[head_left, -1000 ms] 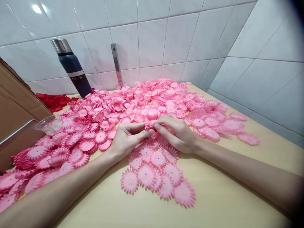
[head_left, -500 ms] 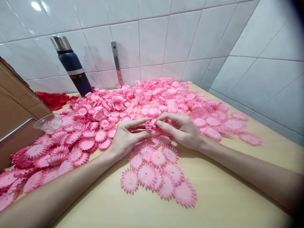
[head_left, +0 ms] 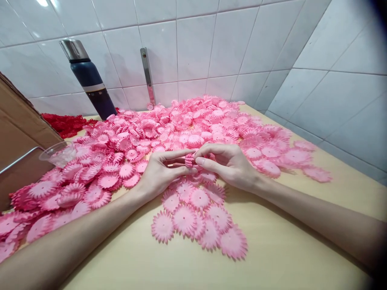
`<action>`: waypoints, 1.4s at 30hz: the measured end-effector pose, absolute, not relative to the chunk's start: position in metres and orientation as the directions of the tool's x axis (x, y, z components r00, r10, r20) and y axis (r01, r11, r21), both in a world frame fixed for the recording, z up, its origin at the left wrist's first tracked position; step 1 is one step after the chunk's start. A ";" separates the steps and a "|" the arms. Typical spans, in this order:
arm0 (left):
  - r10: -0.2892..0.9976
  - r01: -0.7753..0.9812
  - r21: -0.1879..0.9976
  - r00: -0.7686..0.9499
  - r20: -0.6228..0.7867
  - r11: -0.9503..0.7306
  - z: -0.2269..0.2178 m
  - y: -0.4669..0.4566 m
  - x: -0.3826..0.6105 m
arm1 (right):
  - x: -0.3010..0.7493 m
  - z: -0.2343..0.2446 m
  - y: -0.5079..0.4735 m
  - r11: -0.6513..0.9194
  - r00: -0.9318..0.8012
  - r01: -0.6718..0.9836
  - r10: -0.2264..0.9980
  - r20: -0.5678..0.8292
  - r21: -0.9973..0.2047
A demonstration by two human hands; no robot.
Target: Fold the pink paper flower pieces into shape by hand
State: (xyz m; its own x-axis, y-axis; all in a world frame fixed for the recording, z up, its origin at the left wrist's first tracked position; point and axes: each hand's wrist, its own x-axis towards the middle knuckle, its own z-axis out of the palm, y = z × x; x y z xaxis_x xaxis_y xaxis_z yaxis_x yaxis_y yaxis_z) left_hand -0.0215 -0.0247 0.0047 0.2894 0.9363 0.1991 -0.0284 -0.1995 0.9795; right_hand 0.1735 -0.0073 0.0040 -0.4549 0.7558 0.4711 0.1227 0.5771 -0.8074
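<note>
Head view: our left hand [head_left: 160,171] and right hand [head_left: 231,163] both pinch a small pink petal stack [head_left: 189,160] just above the strewn petal discs [head_left: 193,209]; we should grip lightly, with edges aligned.

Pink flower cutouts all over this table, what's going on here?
A person works at a wooden table. The left hand and right hand together pinch a small pink bundle between their fingertips. Flat pink flower discs lie heaped all around them. A dark flask stands by the tiled wall, red pieces beside it.
</note>
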 end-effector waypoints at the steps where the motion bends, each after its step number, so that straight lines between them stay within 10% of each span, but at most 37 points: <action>1: 0.936 -0.028 0.979 0.289 0.199 -0.200 0.005 -0.025 -0.021 | 0.174 0.004 -0.007 0.579 -0.454 0.119 0.754 0.474 -0.806; 42: 0.931 -0.008 0.991 0.343 0.129 -0.134 0.008 -0.026 -0.020 | 0.171 0.005 -0.009 0.606 -0.453 0.153 0.745 0.489 -0.781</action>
State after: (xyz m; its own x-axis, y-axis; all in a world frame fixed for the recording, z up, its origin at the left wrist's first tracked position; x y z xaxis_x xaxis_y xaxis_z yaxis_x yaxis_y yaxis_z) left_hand -0.0203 -0.0263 0.0078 0.3425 0.9307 0.1287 -0.0077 -0.1342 0.9909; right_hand 0.1714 -0.0090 0.0049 -0.4530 0.7452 0.4894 0.1531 0.6058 -0.7807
